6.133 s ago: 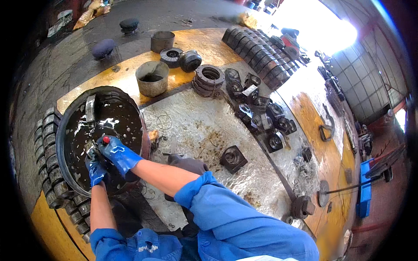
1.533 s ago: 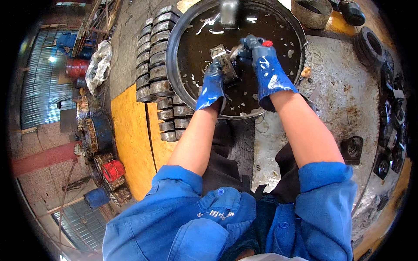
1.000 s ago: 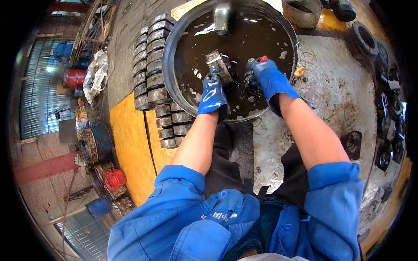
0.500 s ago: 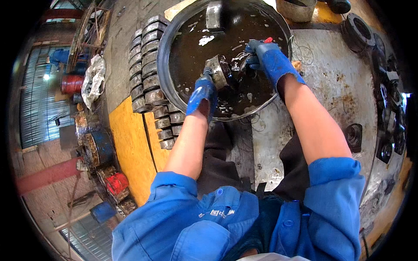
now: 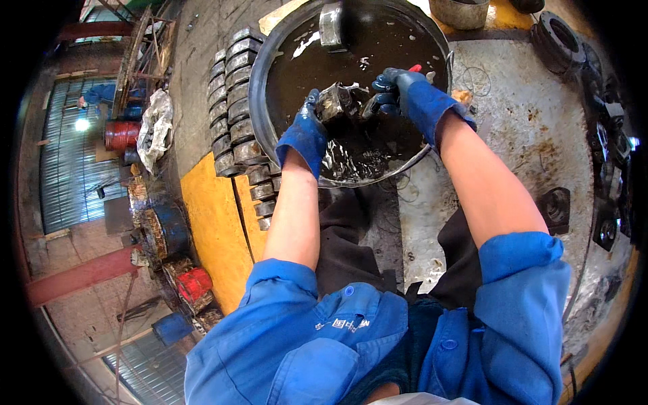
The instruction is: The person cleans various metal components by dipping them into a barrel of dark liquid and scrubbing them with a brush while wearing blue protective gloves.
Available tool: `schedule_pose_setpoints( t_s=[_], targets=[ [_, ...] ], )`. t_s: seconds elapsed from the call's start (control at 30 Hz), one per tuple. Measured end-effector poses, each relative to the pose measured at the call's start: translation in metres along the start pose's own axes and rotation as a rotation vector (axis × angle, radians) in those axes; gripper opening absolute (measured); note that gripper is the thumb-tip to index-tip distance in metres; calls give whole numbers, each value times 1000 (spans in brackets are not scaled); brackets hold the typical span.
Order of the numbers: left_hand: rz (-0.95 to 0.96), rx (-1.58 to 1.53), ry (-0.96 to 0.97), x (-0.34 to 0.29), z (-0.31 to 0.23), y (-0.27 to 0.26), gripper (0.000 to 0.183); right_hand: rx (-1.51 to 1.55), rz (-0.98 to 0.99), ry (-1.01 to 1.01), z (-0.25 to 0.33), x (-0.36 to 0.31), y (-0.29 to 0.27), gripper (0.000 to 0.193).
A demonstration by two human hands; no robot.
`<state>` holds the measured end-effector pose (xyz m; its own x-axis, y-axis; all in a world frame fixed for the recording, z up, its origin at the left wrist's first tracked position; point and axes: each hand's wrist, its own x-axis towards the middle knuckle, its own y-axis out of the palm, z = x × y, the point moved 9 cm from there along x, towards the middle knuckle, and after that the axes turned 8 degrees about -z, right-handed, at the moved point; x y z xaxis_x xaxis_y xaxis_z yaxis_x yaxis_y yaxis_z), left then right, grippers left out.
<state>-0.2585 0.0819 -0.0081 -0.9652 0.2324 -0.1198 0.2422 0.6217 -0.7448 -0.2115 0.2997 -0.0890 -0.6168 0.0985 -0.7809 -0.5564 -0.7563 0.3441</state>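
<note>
In a blue rubber glove, my left hand [image 5: 307, 130] grips a thick, wet metal ring [image 5: 335, 103] by its left side. The ring is tilted above dark liquid in a large round basin [image 5: 261, 111]. My gloved right hand [image 5: 403, 91] is closed around a red-handled brush [image 5: 415, 68]; the red handle end shows above the fingers, and its lower end points toward the ring, partly hidden by the glove. Another metal ring [image 5: 331, 27] stands in the liquid at the basin's far side.
Left of the basin, rows of metal rings [image 5: 237, 94] stand beside a yellow plate [image 5: 214, 229]. A worn metal sheet [image 5: 520, 135] lies on the right, with dark round parts [image 5: 559, 37] along its far edge. A metal pot [image 5: 460, 12] stands beyond the basin.
My left hand has shifted slightly up and left, and the ring in it has turned. The brush end in my right hand now points at the ring from its right.
</note>
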Motion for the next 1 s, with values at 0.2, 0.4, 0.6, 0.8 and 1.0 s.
schedule_pose_setpoints(
  t_s=[0.2,0.4,0.6,0.8,1.0],
  targets=[
    [-31,290,47,15,25,0,51,-43,-34,-54,-5,1,0,19],
    [-94,-881,-444,-9,12,50,59,-17,-10,-51,-4,10,1,18],
    [-90,-1009,-361,1,6,49,48,-12,96,-162,2,18,10,16],
    [98,-1149,-174,2,-13,31,41,-592,317,-720,37,-59,33,29],
    [193,-933,-43,6,2,13,44,-404,427,-351,-7,-10,34,17]
  ],
)
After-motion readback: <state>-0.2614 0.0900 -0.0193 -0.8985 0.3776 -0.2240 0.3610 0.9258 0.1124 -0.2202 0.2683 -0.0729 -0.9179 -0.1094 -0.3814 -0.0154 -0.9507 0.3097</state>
